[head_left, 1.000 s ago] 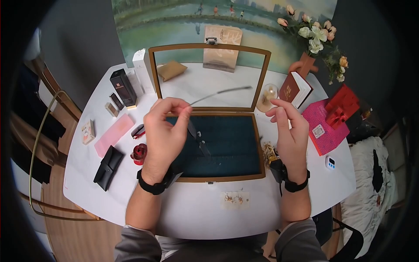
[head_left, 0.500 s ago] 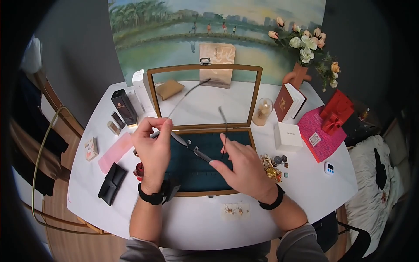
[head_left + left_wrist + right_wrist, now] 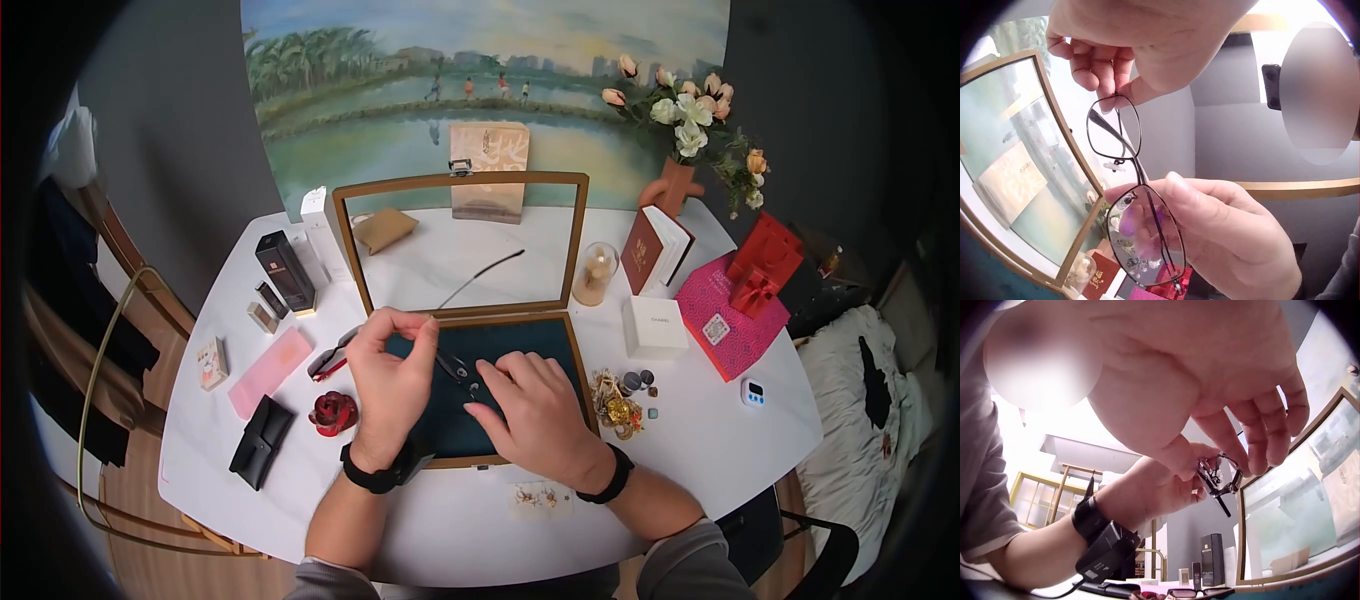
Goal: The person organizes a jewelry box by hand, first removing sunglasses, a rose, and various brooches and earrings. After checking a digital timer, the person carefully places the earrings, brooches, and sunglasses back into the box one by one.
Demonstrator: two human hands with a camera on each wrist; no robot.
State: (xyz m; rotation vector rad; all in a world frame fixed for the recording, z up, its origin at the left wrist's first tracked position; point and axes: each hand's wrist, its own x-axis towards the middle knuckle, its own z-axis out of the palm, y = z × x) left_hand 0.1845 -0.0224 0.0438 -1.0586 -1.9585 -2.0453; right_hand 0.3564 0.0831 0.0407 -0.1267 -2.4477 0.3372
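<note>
A pair of thin dark-framed eyeglasses (image 3: 1137, 169) hangs over the dark green lining of a wooden glass-lidded case (image 3: 580, 395). My left hand (image 3: 388, 385) pinches the glasses at one end of the frame, by the rim. One temple arm (image 3: 480, 276) sticks out past that hand toward the lid; the other lies folded behind the lenses in the left wrist view. My right hand (image 3: 545, 415) is at the other lens, thumb and fingers apart. Its fingers show through this lens in the left wrist view.
Left of the case lie other glasses (image 3: 334, 365), a red flower ornament (image 3: 334, 412), a black glasses pouch (image 3: 262, 442) and a pink case (image 3: 270, 372). To the right are gold jewelry (image 3: 620, 408) and a white box (image 3: 655, 328). Earrings on a card (image 3: 540, 499) lie in front.
My right hand came in from the right to the glasses. The temple arm that stood up near it half a second ago is now folded. The head view has tilted upward.
</note>
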